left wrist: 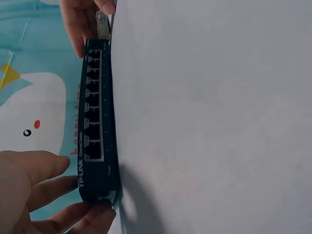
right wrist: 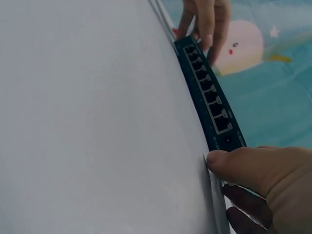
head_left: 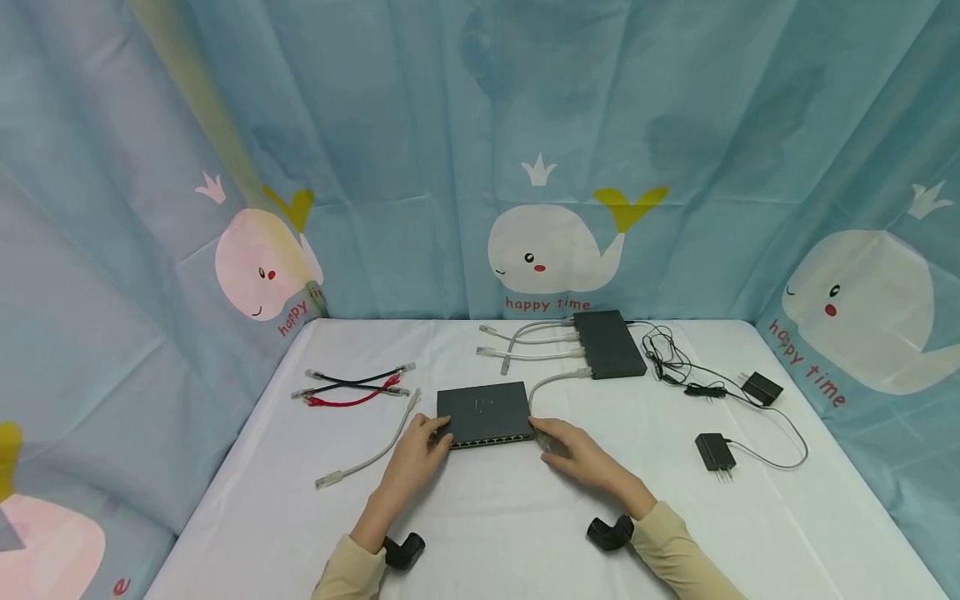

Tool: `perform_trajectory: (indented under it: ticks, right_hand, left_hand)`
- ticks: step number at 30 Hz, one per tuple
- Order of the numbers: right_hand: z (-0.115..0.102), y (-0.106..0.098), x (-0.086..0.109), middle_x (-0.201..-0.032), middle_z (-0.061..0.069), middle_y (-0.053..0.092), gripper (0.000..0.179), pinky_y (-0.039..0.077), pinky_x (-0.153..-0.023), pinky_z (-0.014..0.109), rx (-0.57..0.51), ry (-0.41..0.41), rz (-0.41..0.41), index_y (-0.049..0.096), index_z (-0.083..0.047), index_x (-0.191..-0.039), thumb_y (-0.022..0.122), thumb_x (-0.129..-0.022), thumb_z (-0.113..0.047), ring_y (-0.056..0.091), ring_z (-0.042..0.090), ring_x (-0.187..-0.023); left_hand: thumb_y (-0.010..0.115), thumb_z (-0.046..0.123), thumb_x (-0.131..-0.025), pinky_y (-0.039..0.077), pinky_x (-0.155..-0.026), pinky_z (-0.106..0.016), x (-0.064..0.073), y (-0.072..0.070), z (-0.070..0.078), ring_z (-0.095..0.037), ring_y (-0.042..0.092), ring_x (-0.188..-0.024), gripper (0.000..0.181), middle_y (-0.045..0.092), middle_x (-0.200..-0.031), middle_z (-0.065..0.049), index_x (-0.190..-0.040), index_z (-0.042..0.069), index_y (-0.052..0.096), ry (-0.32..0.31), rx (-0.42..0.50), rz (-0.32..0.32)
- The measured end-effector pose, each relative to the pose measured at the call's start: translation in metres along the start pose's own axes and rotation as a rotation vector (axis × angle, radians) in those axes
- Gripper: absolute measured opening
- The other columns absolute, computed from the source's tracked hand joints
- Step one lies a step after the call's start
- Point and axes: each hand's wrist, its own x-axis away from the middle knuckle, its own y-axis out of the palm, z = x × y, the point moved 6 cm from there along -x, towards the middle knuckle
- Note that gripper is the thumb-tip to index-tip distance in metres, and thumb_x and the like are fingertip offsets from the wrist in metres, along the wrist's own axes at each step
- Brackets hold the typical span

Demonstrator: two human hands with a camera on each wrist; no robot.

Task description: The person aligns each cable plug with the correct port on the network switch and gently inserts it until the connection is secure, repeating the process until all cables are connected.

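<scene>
A black network switch [head_left: 483,412] lies in front of me, its row of ports facing my side. My left hand [head_left: 416,454] grips its left end; in the left wrist view the fingers [left wrist: 97,217] close around that corner, beside the ports. At the other end, my right hand [head_left: 581,454] pinches a grey network cable [head_left: 555,379] near its plug [left wrist: 102,24]. That plug is right beside the switch's end. The same cable runs back to a second black switch [head_left: 611,346]. The row of ports shows no plugs in the right wrist view.
Several grey cables [head_left: 525,357] stick out leftward from the far switch. Two black cables and a red cable [head_left: 352,404] lie at the left, near a loose grey cable [head_left: 367,462]. Two power adapters [head_left: 715,452] with thin cords lie at the right. A whale-print curtain [head_left: 420,167] surrounds the table.
</scene>
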Motion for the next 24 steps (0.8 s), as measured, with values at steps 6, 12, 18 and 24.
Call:
perform_trajectory:
  ticks: [6,12,18,24]
  right_hand:
    - [0.008,-0.011,-0.001,-0.131,0.011,0.054,0.052,0.045,-0.095,0.037,-0.052,0.026,0.062,0.046,-0.004,-0.135,0.064,-0.088,-0.016,0.055,0.023,-0.115]
    - [0.014,-0.014,-0.010,-0.124,0.011,0.059,0.043,0.050,-0.086,0.036,-0.104,0.099,0.122,0.048,-0.008,-0.135,0.051,-0.096,-0.025,0.062,0.018,-0.103]
    - [0.011,-0.018,-0.031,-0.111,0.010,0.066,0.037,0.051,-0.083,0.041,-0.139,0.145,0.236,0.051,-0.008,-0.132,0.039,-0.101,-0.024,0.065,0.018,-0.098]
    - [0.012,-0.023,-0.052,-0.102,0.012,0.069,0.039,0.052,-0.079,0.038,-0.159,0.207,0.347,0.059,-0.008,-0.124,0.033,-0.103,-0.028,0.066,0.022,-0.092]
  left_hand:
    - [0.066,0.020,-0.087,0.045,-0.070,-0.031,-0.011,-0.004,0.000,-0.016,0.053,-0.085,0.034,0.055,-0.102,-0.008,-0.118,0.007,0.063,0.022,-0.043,0.001]
    - [0.065,0.023,-0.088,0.042,-0.093,-0.049,-0.024,0.001,-0.002,-0.035,0.047,-0.117,0.038,0.049,-0.126,-0.020,-0.123,0.008,0.060,0.021,-0.071,-0.031]
    - [0.061,0.028,-0.090,0.039,-0.097,-0.054,-0.041,0.012,-0.004,-0.041,0.040,-0.125,0.045,0.039,-0.138,-0.022,-0.131,0.011,0.053,-0.006,-0.045,-0.086]
    - [0.060,0.026,-0.091,0.039,-0.093,-0.055,-0.052,0.027,-0.001,-0.042,0.041,-0.120,0.046,0.042,-0.132,-0.019,-0.133,0.010,0.050,0.047,0.039,-0.107]
